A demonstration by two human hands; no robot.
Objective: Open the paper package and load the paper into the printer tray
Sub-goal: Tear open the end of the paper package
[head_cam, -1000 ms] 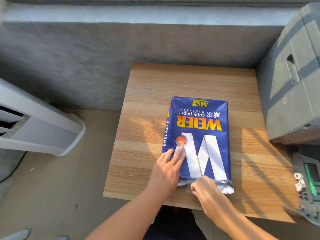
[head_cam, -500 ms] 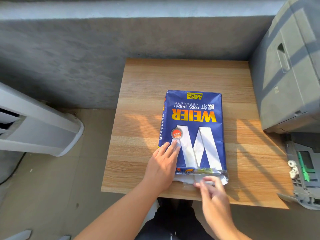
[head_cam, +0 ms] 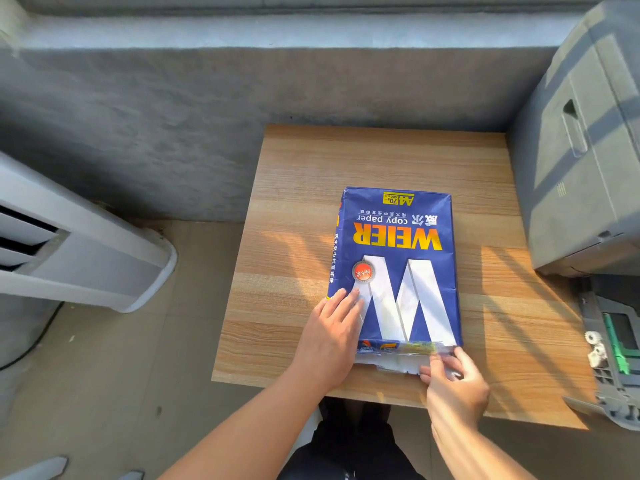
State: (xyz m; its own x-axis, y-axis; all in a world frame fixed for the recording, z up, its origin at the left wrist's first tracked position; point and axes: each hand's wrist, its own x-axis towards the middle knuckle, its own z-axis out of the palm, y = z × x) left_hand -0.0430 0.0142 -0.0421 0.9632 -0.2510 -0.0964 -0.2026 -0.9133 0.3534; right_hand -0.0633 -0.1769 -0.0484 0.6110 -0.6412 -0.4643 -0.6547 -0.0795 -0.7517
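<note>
A blue "WEIER copy paper" package (head_cam: 394, 258) lies flat on a small wooden table (head_cam: 301, 237), its print upside down to me. My left hand (head_cam: 329, 341) rests flat on the package's near left corner, fingers spread. My right hand (head_cam: 453, 379) pinches the torn wrapper flap (head_cam: 391, 362) at the package's near right end, where white and silvery inner wrap shows. The grey printer (head_cam: 585, 157) stands at the table's right. Its pulled-out tray (head_cam: 616, 344), grey with green parts, sits low at the right edge.
A grey concrete wall (head_cam: 207, 116) runs behind the table. A white appliance (head_cam: 79, 247) lies tilted on the tiled floor at the left. My dark-clothed legs show below the table's near edge.
My right hand slid right along the package's near end, from its middle to the right corner, peeling the wrapper open. My left hand stayed pressed on the package.
</note>
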